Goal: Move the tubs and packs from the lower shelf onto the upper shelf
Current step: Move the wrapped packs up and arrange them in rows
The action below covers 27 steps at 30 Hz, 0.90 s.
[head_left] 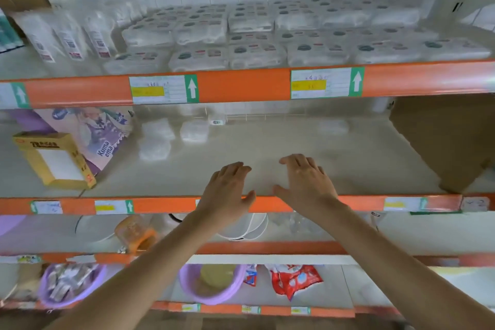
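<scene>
A few clear tubs (194, 130) sit at the back of the lower shelf (267, 147); packs (254, 56) crowd the upper shelf (241, 87). Left hand (227, 190) and right hand (308, 182), fingers spread and empty, hover over the front edge. Reach step, apparently; a deeper, leftward reach is needed next.

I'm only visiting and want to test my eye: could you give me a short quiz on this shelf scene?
1. True or false: the left hand grips something.
2. Where do most packs lie? A upper shelf B the floor C a trolley
3. Fill in: the arrows on the labels point ____.

Key: 1 false, it and the right hand are empty, fingers straight; 2 A; 3 up.
</scene>
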Tool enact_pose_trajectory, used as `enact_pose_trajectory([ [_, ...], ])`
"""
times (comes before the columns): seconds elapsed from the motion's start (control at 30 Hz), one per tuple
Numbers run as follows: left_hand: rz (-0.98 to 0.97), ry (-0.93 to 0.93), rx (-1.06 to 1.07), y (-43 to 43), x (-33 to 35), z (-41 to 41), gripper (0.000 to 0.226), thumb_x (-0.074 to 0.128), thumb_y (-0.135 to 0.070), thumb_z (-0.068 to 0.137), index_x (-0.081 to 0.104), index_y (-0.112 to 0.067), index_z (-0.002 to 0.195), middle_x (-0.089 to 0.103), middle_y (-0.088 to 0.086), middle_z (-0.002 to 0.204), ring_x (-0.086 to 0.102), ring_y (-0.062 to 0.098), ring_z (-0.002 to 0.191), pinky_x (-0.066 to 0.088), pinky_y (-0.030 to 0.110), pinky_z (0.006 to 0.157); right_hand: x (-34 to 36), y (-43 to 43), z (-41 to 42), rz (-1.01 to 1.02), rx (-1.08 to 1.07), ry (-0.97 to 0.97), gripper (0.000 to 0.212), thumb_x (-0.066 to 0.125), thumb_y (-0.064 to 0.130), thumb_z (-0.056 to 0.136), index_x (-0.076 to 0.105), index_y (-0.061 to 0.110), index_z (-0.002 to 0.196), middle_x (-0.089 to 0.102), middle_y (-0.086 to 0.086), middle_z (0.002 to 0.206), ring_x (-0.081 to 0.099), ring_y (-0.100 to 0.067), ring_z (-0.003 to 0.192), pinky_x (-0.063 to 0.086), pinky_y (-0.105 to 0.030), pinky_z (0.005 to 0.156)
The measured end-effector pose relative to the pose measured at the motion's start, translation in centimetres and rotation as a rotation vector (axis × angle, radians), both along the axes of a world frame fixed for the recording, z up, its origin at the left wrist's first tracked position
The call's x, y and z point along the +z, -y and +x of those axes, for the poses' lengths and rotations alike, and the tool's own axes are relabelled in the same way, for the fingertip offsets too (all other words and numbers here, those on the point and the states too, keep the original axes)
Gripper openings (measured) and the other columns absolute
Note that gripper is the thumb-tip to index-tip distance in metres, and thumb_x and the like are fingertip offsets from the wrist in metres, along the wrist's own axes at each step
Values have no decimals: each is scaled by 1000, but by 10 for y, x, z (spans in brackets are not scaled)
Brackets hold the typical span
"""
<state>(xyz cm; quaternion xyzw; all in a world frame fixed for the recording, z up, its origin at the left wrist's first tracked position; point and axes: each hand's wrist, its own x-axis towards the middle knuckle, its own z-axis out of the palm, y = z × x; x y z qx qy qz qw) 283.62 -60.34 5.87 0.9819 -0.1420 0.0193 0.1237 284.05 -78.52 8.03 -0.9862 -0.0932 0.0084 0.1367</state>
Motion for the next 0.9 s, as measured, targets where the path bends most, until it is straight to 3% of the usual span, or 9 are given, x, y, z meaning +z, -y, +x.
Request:
enact_pose_trajectory([
  [0.27, 8, -15, -23, 35, -64, 89, 55, 49, -34, 97, 36, -16, 147, 33, 3, 155, 27, 19, 143, 19, 29, 112, -72, 10, 83, -8, -95, 12, 63, 56, 41, 91, 33, 17, 144, 35, -5, 146, 32, -26, 135, 29, -36, 107],
  [0.57, 21, 56, -82, 80, -91, 156, 54, 41, -39, 100, 37, -10, 145, 28, 9, 157, 21, 26, 146, 14, 34, 115, -98, 48, 161, -69, -313, 146, 71, 50, 43, 95, 18, 14, 151, 0, -13, 163, 7, -29, 148, 16, -39, 116],
  [0.63, 36, 53, -61, 84, -96, 162, 61, 33, -48, 99, 37, -9, 145, 31, 9, 155, 24, 27, 145, 16, 35, 115, -100, 58, 173, -74, -369, 154, 73, 48, 42, 96, 13, 13, 153, -4, -13, 163, 1, -29, 149, 12, -41, 118],
  [0.73, 34, 67, -62, 85, -98, 162, 90, 4, -62, 79, 40, -10, 143, 38, 8, 150, 30, 26, 140, 20, 34, 112, -104, 72, 186, -75, -432, 116, 76, 43, 44, 98, 6, 10, 155, -9, -14, 163, -7, -29, 151, 6, -42, 121],
  [0.9, 44, 68, -64, 84, -97, 162, 97, -3, -62, 73, 40, -10, 143, 37, 8, 151, 30, 26, 140, 20, 34, 113, -110, 81, 194, -122, -468, 45, 72, 31, 47, 101, 6, 6, 155, 0, -12, 164, 3, -29, 151, 11, -44, 120],
])
